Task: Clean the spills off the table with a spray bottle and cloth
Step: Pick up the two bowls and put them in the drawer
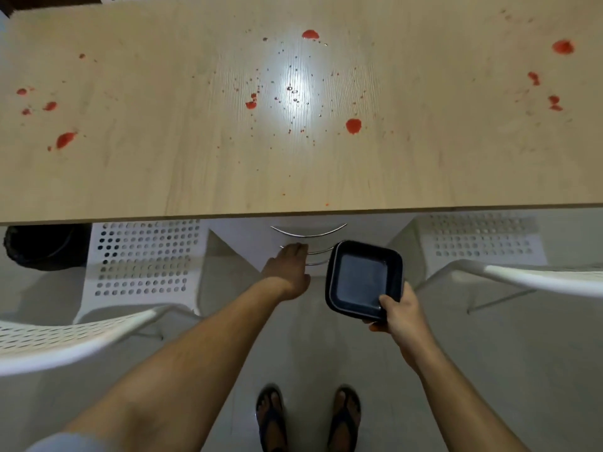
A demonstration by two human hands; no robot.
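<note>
Head view
Writing: none can be read.
Table (195, 177): red spills (353, 125) scattered across the top.
Left hand (288, 272): reaches a curved drawer handle (308, 252) below the table edge; fingertips hidden, grip cannot be told.
Right hand (403, 313): thumb and fingers clamped on a black square tray (362, 278).
Chairs (143, 256): white, perforated, cut off at both sides.
Dark bin (45, 246): half hidden under the table.

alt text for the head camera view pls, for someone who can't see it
Seen from above, a person stands at a light wooden table spattered with red spills. The right hand grips a stack of square black trays, and the left hand reaches to a metal drawer handle under the table edge. White perforated chairs stand either side.
</note>
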